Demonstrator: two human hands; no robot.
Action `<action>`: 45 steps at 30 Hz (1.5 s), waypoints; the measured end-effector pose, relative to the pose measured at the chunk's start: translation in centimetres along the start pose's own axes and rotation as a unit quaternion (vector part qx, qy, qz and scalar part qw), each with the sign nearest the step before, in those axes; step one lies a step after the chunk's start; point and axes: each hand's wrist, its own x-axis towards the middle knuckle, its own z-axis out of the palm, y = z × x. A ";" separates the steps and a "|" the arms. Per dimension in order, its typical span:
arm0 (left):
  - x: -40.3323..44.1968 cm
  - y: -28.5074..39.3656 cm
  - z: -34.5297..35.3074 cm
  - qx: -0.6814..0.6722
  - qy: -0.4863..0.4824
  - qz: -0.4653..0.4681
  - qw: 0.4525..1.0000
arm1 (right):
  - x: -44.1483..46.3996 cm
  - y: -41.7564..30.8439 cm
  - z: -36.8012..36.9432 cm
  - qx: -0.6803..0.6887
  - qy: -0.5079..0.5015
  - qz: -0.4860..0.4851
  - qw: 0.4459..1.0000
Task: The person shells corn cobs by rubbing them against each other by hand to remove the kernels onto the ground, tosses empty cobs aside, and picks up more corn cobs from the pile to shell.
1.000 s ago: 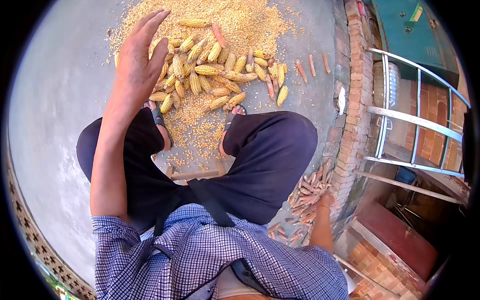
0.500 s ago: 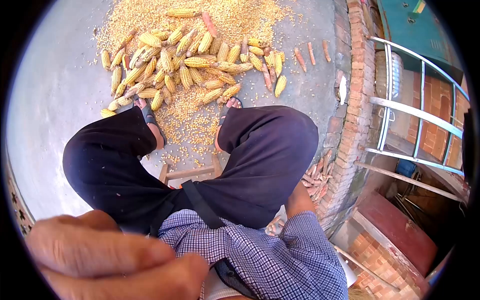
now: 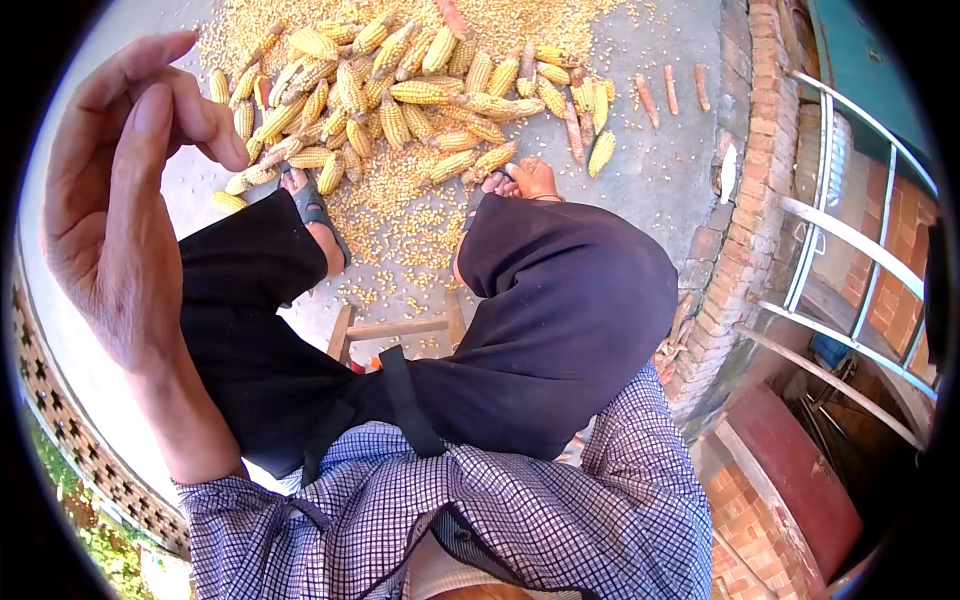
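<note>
My left hand is raised at the left, close to the camera, with bent fingers apart and nothing visible in them. Beyond my right knee, my right hand is low beside my sandalled foot, near the edge of the corn pile. My knee partly hides this hand, and I cannot make out whether its fingers grip anything. Several yellow corn cobs lie heaped in front of my feet. Loose kernels spread between my feet and behind the heap. A reddish bare cob rests at the top of the pile.
Several stripped cobs lie on the concrete floor at the right. A low brick edge runs alongside, with a metal railing past it. Part of a wooden frame shows between my legs. A perforated wall borders the left.
My left hand has moved up and forward from the lower left, its fingers now apart. My right hand has come into view by my right foot. The whole view has shifted.
</note>
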 end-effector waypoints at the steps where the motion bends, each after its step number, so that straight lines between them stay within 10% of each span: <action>1: -0.2 0.0 0.2 0.002 -0.001 -0.007 1.000 | 0.4 0.6 0.6 0.027 -0.005 0.027 0.999; 24: -0.4 -0.2 3.9 -0.055 -0.012 -0.107 0.993 | 1.6 -2.1 4.7 0.113 0.009 0.157 0.981; 32: -0.3 -0.4 4.3 -0.067 -0.049 -0.144 0.986 | -1.2 -6.1 2.7 0.207 -0.094 -0.029 0.973; 45: 1.1 -1.4 4.9 -0.180 -0.009 -0.140 0.974 | -25.5 -37.4 1.2 0.044 -0.260 -0.368 0.892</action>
